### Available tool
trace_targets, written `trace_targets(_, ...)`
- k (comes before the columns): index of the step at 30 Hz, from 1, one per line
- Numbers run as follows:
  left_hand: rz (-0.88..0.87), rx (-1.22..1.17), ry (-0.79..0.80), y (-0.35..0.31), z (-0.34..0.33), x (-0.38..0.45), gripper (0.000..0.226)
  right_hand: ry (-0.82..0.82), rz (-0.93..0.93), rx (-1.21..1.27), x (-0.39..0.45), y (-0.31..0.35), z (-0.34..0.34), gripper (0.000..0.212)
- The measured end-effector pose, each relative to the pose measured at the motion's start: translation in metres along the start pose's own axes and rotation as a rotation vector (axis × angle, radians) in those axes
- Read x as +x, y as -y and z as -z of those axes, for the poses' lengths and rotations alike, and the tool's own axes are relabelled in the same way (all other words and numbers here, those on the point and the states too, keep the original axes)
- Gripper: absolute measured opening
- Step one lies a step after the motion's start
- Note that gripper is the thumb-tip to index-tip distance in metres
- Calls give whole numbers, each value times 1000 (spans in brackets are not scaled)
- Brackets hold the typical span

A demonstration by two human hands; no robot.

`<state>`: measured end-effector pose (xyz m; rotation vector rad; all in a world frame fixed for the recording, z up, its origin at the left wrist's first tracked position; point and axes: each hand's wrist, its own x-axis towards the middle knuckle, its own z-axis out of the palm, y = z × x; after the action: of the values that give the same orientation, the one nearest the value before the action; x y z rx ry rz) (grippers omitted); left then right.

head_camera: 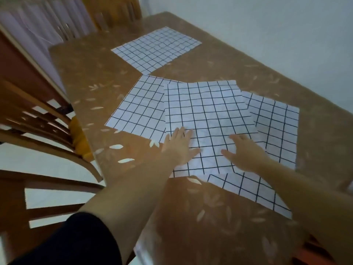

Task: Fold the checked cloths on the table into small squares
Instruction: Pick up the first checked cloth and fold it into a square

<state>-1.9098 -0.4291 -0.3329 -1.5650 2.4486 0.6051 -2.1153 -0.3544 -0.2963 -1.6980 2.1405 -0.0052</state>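
— Where's the top checked cloth?
— Spread flat near the middle of the brown worktop, overlapping the left cloth and the right cloth. A far cloth lies apart.
— And the grip?
— Both flat: the left hand and right hand press its near edge with straight, spread fingers, holding nothing.
— Around it?
— A wooden chair to the left.

Both arms reached forward, nearly straight, from the near edge. The left hand lay palm down with its fingers straight and spread, thumb pointing right. The right hand lay palm down just beside it, fingers extended, thumb pointing left. A dark sleeve covered the left upper arm.
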Motion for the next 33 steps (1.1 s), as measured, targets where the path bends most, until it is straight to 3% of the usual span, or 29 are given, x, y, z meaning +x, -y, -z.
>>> trace_targets(4, 51, 55, -64, 5, -15, 26, 78, -27, 113, -111, 34, -10, -34, 80)
trace_targets(9, 87, 49, -83, 17, -28, 49, 90, -105, 71, -121, 68, -24, -60, 99)
trace_targets(15, 77, 102, -105, 22, -53, 43, 90, -106, 68, -122, 65, -35, -84, 95)
trace_targets(19, 51, 27, -163, 15, -61, 32, 80, -171, 120, -57, 55, -35, -88, 80)
trace_targets(26, -9, -220, -372, 0, -68, 6, 39, -507, 206, 149, 36, -29, -102, 20)
trace_targets(29, -24, -245, -403, -5, -60, -5, 16, -530, 207, 177, 23, -24, -98, 12)
trace_targets(33, -14, -387, -289, -5, -38, -23, 13, -482, 246, 172, 0, -21, -74, 14)
